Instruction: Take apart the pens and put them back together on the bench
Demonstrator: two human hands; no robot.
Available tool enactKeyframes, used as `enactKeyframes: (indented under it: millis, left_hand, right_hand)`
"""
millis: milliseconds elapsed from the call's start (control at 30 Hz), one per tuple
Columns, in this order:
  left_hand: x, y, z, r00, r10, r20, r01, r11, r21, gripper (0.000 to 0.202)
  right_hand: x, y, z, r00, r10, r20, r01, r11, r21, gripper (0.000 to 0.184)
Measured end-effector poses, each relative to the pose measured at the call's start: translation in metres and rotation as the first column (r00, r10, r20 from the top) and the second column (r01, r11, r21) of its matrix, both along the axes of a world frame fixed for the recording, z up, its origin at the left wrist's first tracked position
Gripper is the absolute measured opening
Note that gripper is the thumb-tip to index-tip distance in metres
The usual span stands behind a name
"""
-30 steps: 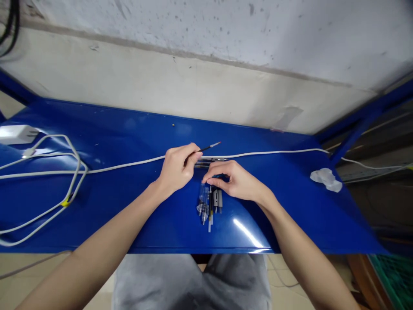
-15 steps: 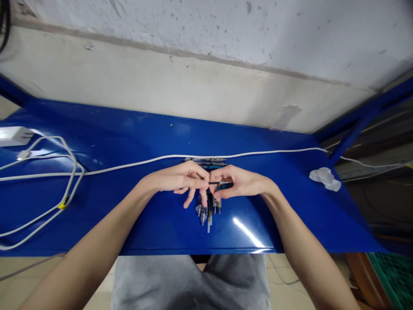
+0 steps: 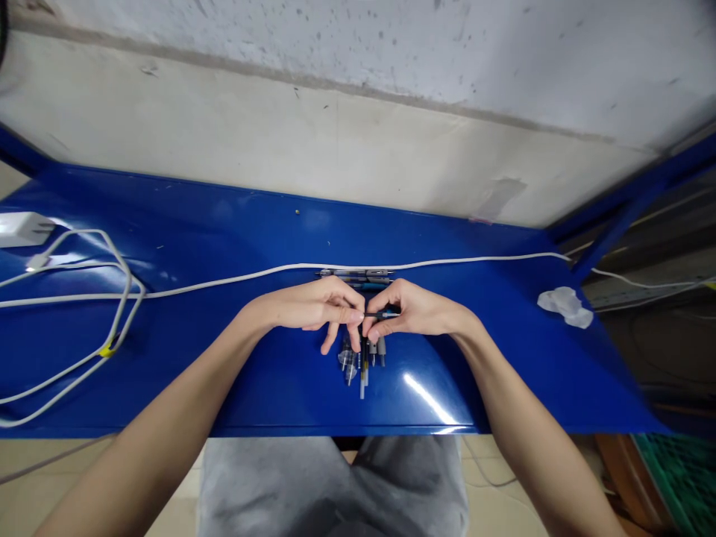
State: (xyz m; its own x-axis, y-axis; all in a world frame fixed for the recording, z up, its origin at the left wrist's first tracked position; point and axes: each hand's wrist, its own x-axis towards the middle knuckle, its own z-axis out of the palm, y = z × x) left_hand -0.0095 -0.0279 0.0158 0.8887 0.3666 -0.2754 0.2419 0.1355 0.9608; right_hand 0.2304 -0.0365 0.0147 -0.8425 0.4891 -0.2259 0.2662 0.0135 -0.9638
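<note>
My left hand (image 3: 330, 307) pinches the end of a thin black pen refill (image 3: 377, 315) between thumb and finger, its other fingers hanging loosely spread. Fingertip to fingertip with it, my right hand (image 3: 411, 309) curls round a dark pen barrel (image 3: 394, 309), mostly hidden by the fingers. The refill spans the gap between the hands. Below them on the blue table lie loose refills (image 3: 362, 384), clear-tipped pen parts (image 3: 350, 367) and grey pen pieces (image 3: 381, 350). Behind the hands, several assembled pens (image 3: 358, 274) lie side by side.
A white cable (image 3: 235, 277) runs across the blue table (image 3: 268, 395), with loops and a white adapter (image 3: 25, 228) on the left. Crumpled clear plastic (image 3: 564, 306) lies at the right. The wall rises behind the table's back edge.
My right fingers have closed in and the thumb has shifted up along the refill, covering more of the barrel. The left hand keeps its pinch. The view has tilted slightly.
</note>
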Motion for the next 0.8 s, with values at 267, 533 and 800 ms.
enactKeyframes:
  millis: [267,533,800]
  left_hand:
    - [-0.004,0.002,-0.002,1.0,-0.007,0.006,0.007,1.0,0.027,0.032]
    - [-0.005,0.003,-0.002,1.0,0.003,0.005,-0.003,1.0,-0.026,0.033]
    - [-0.006,0.004,0.001,1.0,-0.008,0.009,0.009,0.999,-0.038,0.038]
  right_hand:
    - [-0.005,-0.005,0.005,1.0,-0.013,-0.009,0.015,0.984,0.177,0.018]
    - [-0.008,-0.005,0.003,0.999,-0.039,-0.019,0.043,0.97,0.241,0.013]
    - [-0.012,-0.007,-0.006,0.995,-0.04,-0.089,0.069,0.935,0.348,0.012]
